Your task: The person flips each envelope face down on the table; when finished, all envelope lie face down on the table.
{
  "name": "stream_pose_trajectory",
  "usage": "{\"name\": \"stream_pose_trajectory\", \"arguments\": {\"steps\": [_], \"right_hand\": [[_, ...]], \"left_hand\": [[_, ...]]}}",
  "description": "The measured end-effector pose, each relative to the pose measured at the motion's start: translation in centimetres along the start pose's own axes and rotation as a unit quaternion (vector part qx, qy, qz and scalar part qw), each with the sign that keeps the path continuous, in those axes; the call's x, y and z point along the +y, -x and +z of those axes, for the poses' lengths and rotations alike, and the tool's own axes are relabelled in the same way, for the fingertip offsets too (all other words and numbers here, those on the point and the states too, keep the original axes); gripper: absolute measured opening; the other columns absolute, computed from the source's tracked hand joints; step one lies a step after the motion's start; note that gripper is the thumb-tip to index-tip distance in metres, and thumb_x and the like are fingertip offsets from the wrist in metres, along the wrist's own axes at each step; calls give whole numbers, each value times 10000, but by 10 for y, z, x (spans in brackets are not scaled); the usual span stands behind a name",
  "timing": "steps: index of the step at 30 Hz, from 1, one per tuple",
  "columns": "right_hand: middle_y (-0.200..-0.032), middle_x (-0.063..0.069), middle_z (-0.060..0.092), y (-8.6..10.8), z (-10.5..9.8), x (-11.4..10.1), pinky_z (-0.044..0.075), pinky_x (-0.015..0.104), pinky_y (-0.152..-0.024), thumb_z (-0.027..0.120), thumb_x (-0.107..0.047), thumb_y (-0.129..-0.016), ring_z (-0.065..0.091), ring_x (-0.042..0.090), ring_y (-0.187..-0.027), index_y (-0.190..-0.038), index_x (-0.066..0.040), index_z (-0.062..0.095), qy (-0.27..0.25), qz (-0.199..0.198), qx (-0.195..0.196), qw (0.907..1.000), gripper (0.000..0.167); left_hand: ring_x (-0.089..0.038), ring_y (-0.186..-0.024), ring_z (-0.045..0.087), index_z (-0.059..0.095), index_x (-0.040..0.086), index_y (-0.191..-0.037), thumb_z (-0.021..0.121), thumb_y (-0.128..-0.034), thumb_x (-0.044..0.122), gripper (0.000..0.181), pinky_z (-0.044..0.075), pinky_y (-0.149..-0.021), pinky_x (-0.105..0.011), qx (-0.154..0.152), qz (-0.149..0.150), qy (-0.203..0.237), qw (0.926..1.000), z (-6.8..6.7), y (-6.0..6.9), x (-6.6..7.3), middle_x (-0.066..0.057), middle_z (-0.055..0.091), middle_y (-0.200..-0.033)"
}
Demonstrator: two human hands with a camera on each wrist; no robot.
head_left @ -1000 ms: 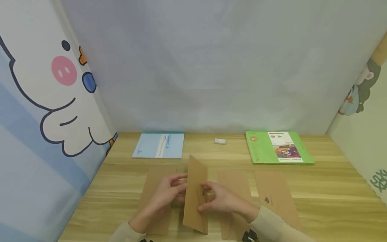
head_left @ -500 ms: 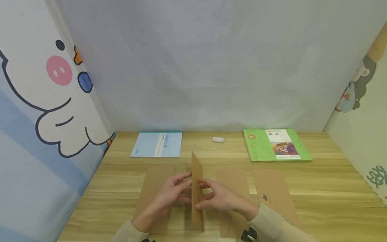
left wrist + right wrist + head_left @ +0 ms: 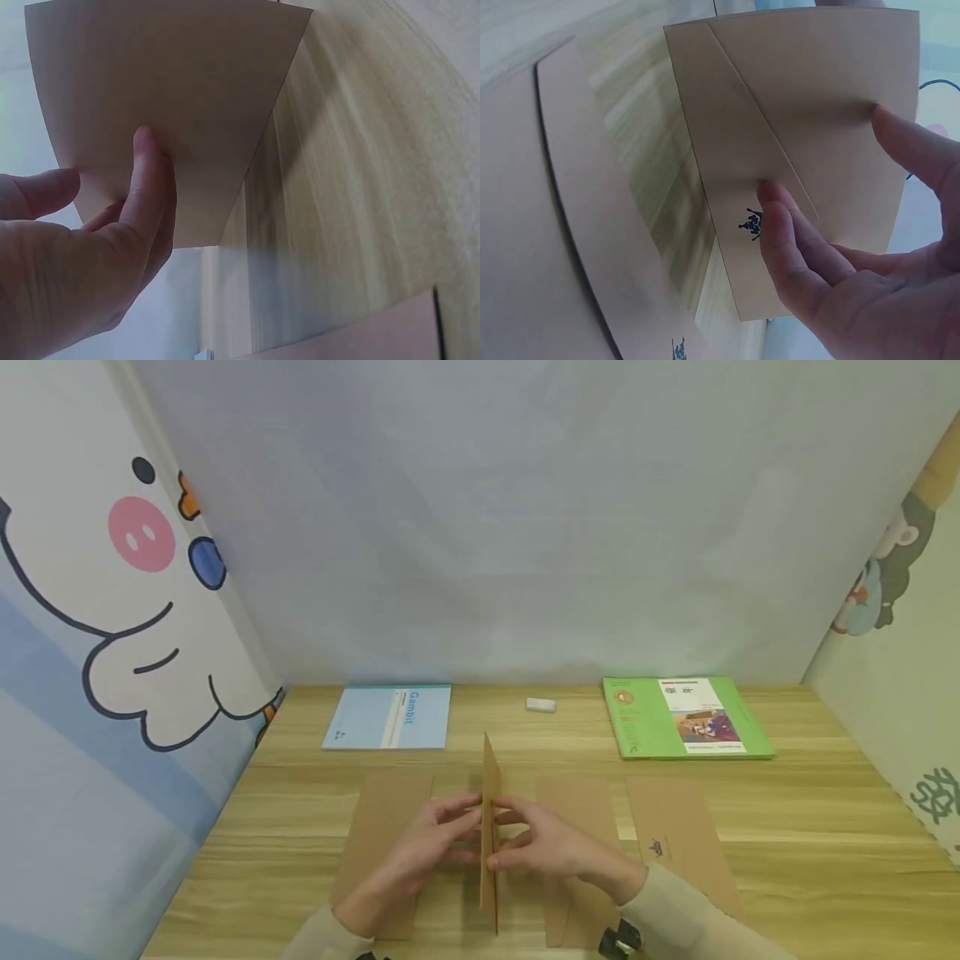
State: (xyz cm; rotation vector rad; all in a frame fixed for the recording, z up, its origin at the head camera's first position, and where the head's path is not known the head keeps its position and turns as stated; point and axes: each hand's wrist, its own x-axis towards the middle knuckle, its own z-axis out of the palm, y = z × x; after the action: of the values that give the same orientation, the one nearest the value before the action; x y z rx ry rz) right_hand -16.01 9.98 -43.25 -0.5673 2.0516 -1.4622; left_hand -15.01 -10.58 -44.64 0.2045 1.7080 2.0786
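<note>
A brown kraft-paper folder (image 3: 491, 773) stands on edge between my two hands, seen nearly edge-on in the head view. My left hand (image 3: 429, 842) holds it from the left; its fingertips press the plain face (image 3: 202, 82) and its thumb lies at one edge. From the other side, my right hand (image 3: 551, 845) holds it with curled fingers and thumb tips against the face (image 3: 825, 67) that bears a slanting seam and a dark crown print (image 3: 751, 223). The fingertips partly cover that print. Whether the lower edge touches the table cannot be told.
Similar brown folders lie flat: one left (image 3: 382, 827), one right of centre (image 3: 588, 810), one farther right with a crown print (image 3: 675, 822). Behind them on the wooden table (image 3: 517, 752) are a light blue notebook (image 3: 367, 718), a small white block (image 3: 541, 704) and a green book (image 3: 645, 718).
The folder has turned from showing a broad face to nearly edge-on and shifted slightly right. My left hand has moved right with it. The view has shifted a little.
</note>
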Motion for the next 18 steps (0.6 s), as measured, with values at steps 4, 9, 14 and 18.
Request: {"name": "stream_pose_trajectory", "arguments": {"steps": [4,9,14,18], "right_hand": [[-1386,278,395,1,-1,-2,515,433,-816,757,-158,-831,582,363,-1067,-1469,10,252,-167,-42,-38,9998,831],[-1396,279,385,3,-2,-5,507,431,-836,743,-133,-842,582,359,-1073,-1477,5,235,-436,-64,-127,9989,825],[-1380,258,421,5,-3,-6,488,441,-863,702,-168,-881,591,316,-1058,-1473,-8,266,-429,-111,-108,9990,753],[-1367,250,441,6,-3,-9,485,470,-860,632,-190,-935,586,317,-1069,-1465,-4,289,-588,-139,-17,9982,659]], "left_hand": [[-447,-1071,542,391,-91,-1384,540,-979,147,493,522,-800,-449,29,-60,13,10000,1,0,-1,-301,453,-1322],[-437,-1045,561,377,-119,-1377,553,-974,166,523,525,-790,-457,55,-126,-43,9999,2,-1,-3,-303,430,-1343],[-361,-1004,606,366,-144,-1370,560,-976,206,562,521,-791,-472,-17,-256,-172,9995,0,-3,-8,-290,409,-1378],[-346,-1038,599,357,-148,-1373,571,-969,223,589,510,-807,-494,-57,-326,-165,9993,-1,-4,-11,-292,411,-1377]]}}
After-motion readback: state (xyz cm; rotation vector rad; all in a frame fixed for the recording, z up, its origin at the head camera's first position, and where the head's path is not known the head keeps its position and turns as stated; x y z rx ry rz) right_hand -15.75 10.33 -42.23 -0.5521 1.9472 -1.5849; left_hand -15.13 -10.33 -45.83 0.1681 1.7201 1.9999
